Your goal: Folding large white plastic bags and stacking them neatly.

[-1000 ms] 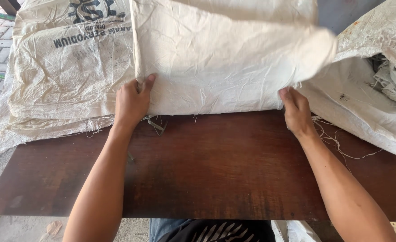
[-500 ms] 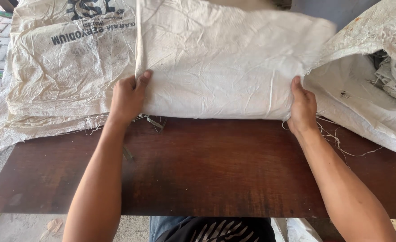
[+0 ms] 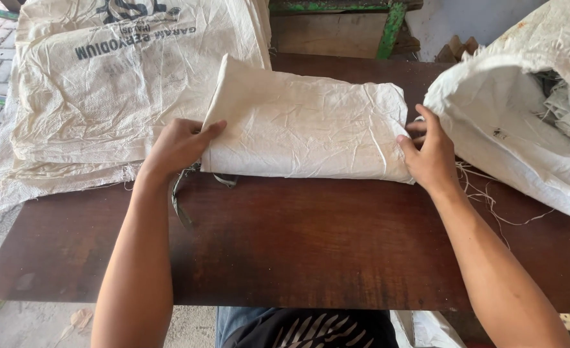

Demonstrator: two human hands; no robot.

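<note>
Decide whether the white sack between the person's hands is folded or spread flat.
Folded. The white sack forms a thick, doubled rectangle with a rounded near edge, left hand and right hand at its ends.
</note>
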